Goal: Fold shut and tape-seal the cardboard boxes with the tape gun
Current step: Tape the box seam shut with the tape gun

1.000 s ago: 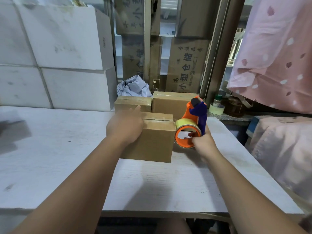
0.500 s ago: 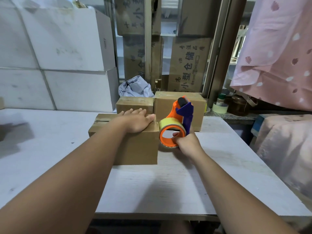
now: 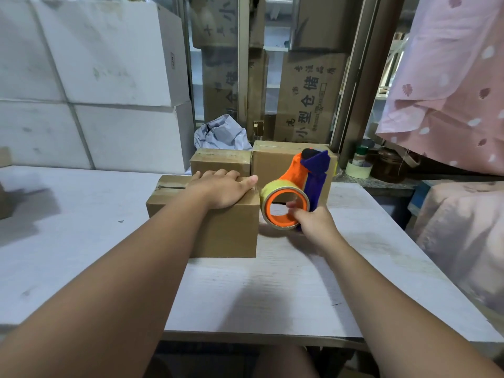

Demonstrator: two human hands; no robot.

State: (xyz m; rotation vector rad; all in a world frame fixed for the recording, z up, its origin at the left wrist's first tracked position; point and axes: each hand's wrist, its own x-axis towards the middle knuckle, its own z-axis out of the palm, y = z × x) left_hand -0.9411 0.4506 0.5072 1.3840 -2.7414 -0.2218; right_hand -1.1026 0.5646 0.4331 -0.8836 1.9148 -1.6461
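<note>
The box [image 3: 218, 227] sits at the middle of the worktop [image 3: 272, 290] with its flaps folded down. A dark seam line shows on the left part of its top, and I cannot tell whether any tape lies over it. The left hand [image 3: 221, 190] lies flat on the right end of the top, fingers straight, pressing the flaps down. Just right of the box, the right hand [image 3: 313, 223] grasps the tape gun [image 3: 297, 192], fingers hooked into its orange hub, with the gun's head pointing up and away.

This looks like the start of sealing: flaps held, tape not yet laid. The next move likely calls for sticking the tape's free end to the box's right face and drawing the gun left along the seam, with the left hand sliding clear.

Behind stand a low box [image 3: 221, 162] and a taller box [image 3: 272, 165]. A loose tape roll [image 3: 358, 169] rests on the ledge at far right.
</note>
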